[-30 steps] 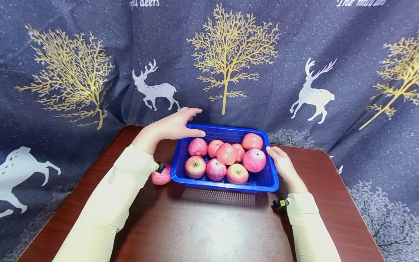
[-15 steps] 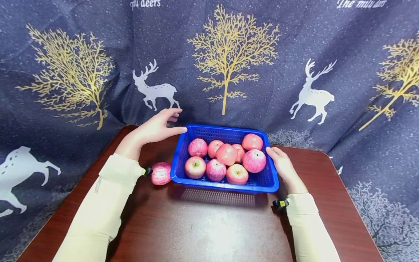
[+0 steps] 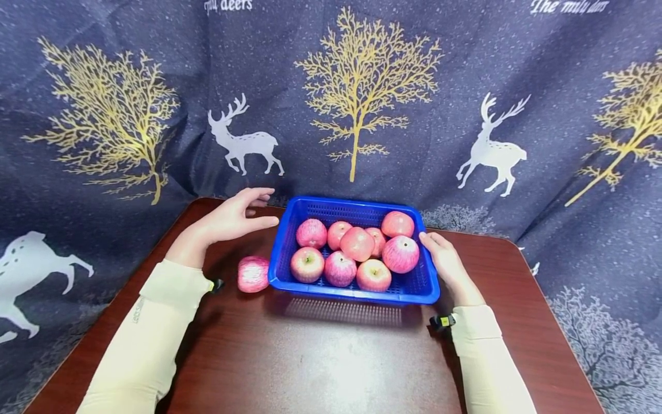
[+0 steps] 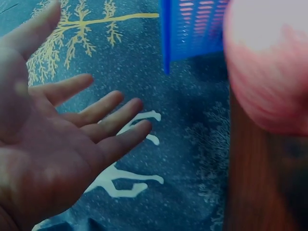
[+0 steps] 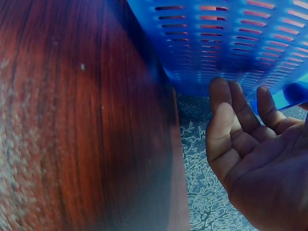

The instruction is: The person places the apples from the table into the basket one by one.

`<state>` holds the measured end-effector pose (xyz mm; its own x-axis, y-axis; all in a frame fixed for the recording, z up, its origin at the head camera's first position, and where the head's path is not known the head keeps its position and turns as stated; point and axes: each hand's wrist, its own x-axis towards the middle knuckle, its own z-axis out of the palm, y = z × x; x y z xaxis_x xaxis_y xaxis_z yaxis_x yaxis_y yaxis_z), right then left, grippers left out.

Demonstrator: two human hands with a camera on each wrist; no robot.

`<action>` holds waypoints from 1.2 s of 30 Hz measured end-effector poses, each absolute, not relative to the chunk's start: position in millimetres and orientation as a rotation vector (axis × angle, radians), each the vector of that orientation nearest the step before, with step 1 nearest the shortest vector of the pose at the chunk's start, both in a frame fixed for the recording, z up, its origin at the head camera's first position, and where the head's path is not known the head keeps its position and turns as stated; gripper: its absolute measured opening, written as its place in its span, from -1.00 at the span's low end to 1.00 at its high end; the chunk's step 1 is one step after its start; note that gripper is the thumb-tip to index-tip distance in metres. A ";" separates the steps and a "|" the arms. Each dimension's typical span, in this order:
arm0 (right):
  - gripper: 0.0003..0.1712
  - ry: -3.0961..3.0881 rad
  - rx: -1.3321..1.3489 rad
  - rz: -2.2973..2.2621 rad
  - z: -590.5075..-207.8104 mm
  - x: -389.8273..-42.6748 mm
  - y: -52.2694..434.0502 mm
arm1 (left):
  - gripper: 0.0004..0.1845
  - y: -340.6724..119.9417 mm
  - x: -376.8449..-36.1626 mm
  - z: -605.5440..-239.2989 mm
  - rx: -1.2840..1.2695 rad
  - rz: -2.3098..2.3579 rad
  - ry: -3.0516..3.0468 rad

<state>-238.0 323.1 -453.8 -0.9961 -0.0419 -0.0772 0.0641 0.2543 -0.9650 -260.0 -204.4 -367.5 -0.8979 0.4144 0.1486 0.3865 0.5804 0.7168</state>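
A blue plastic basket [image 3: 357, 294] stands on the table with several red apples in it, one apple [image 3: 357, 244] lying on top of the others. My right hand [image 3: 451, 265] grips its right rim, thumb over the edge; the right wrist view shows the curled fingers [image 5: 221, 139] below the rim against the slotted wall. My left hand [image 3: 227, 217] hovers off the left side, palm towards the basket, holding nothing. Its fingers [image 4: 115, 144] are spread in the left wrist view. A single apple [image 3: 252, 274] sits outside, right at the basket's left wall.
The brown wooden table [image 3: 331, 362] stretches in front of the basket and to both sides. Close behind its back edge hangs a dark blue cloth [image 3: 414, 155] printed with deer and trees. Each wrist carries a small black camera, the right one [image 3: 441, 322] near the table.
My left hand has drawn back from over the basket's left end, moving left and slightly nearer, uncovering the corner and the outside apple. The right hand and basket stay in place.
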 end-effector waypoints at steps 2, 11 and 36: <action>-0.50 2.422 0.016 -1.869 -453.7 -237.9 323.1 | -0.16 -207.4 -256.0 -371.9 0.709 1.245 2.745; -0.48 2.432 0.021 -1.871 -453.6 -236.3 323.2 | -0.17 -215.7 -237.4 -384.1 0.750 1.225 2.680; -0.50 2.448 0.049 -1.838 -452.6 -238.2 323.2 | 0.09 -219.4 -217.6 -423.6 0.750 1.076 2.576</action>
